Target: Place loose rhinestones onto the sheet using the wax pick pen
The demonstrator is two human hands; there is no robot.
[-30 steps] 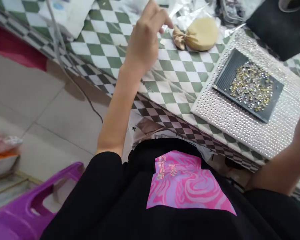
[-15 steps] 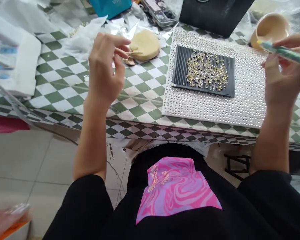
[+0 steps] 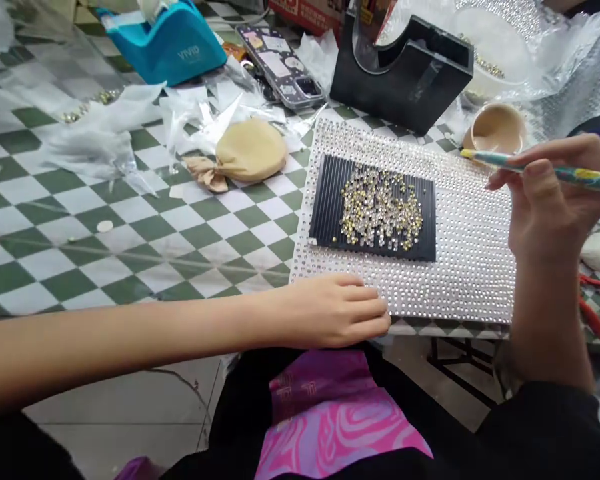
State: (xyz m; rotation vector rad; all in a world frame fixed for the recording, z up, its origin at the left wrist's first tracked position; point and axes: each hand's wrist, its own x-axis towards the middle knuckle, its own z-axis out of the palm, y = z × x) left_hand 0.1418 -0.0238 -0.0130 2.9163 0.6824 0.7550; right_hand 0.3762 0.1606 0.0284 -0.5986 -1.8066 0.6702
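My left hand (image 3: 337,311) lies palm down, fingers flat, over the near left edge of a white sheet (image 3: 473,267) covered in rows of small clear stones. On the sheet rests a black ridged tray (image 3: 325,207) with a loose pile of gold and clear stones (image 3: 380,210). At the right, my right hand (image 3: 555,193) is closed around a teal patterned pen (image 3: 587,179), whose yellow tip points left above the sheet's far right part. Just beyond that tip stands a small tan cup (image 3: 497,130).
Behind the sheet stand a black tape dispenser (image 3: 405,80), a phone (image 3: 283,70) and a blue tape dispenser (image 3: 173,47). A beige pouch (image 3: 253,150) and crumpled plastic (image 3: 90,147) lie left. Red-handled tools (image 3: 595,319) are at the right edge.
My left hand has come down from the air near the pouch onto the sheet's near edge. The view has shifted, showing more of the table's far side. My right hand still holds the pen.
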